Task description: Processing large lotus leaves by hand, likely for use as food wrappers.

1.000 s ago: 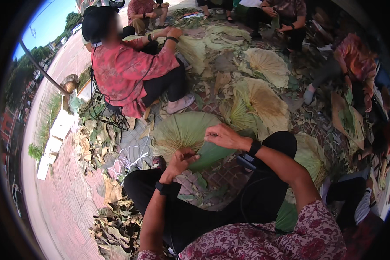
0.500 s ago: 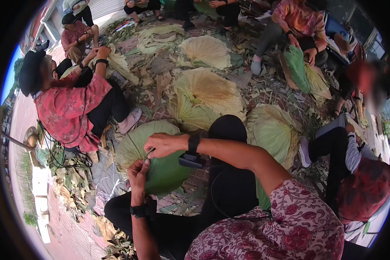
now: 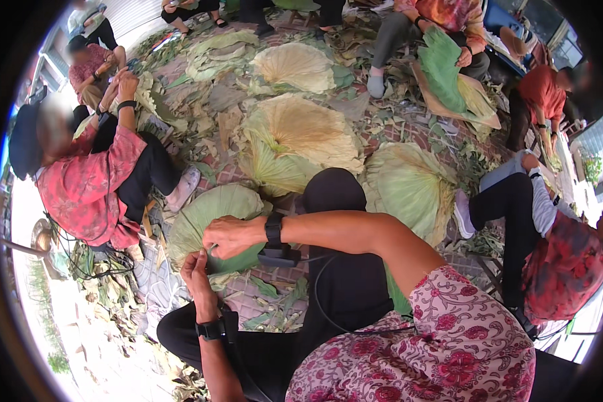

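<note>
Round lotus-like leaves, pale green with tan edges, lie stacked in a pile [image 3: 211, 204] before my left knee. My right hand [image 3: 231, 236] is over the pile's near part, its fingers curled closed. Just below it my left hand [image 3: 197, 271] pinches with thumb and fingers, close to the right fingertips. A small greyish-green bit shows between the two hands, too small to name. A fresh green leaf [image 3: 238, 262] shows under my right wrist, partly hidden by the hand and forearm. I wear a dark band with a small box [image 3: 278, 254] on the right wrist.
More large dried leaves [image 3: 305, 130] spread ahead, with another stack [image 3: 409, 184] right of my knee. Leaf scraps litter the brick paving. A person in a red patterned shirt [image 3: 94, 184] sits close at left; others sit around the far side and right. Thin cables [image 3: 328, 298] run by my knee.
My hands have shifted slightly left in the picture and stay close together. Less of the green leaf shows below my right wrist. The whole view has tilted a little.
</note>
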